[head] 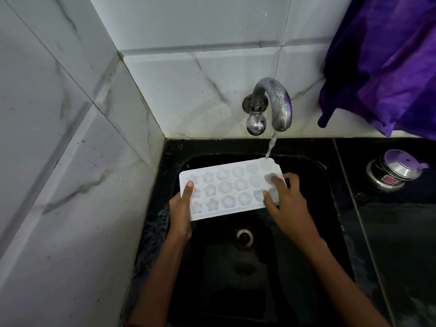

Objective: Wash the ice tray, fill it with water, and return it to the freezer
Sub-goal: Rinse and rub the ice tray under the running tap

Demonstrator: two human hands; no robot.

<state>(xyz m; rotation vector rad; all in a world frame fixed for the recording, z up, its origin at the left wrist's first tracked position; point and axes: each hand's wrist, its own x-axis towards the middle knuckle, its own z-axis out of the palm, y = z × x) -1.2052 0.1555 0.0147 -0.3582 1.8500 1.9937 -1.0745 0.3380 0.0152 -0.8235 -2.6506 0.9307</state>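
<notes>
A white ice tray [230, 188] with star and flower shaped cells is held flat over the black sink [306, 166]. My left hand [181, 213] grips its left end, thumb on top. At the tray's right end my right hand [285, 199] rests with its fingers spread over the cells, thumb on the front edge. Water runs from the curved metal tap [276, 102] onto the tray's far right corner. The freezer is not in view.
The sink drain [244, 237] lies below the tray. White marble-look tiles close in the left and back. A purple cloth [387, 62] hangs at the upper right. A steel container with a purple lid [391, 171] stands on the black counter to the right.
</notes>
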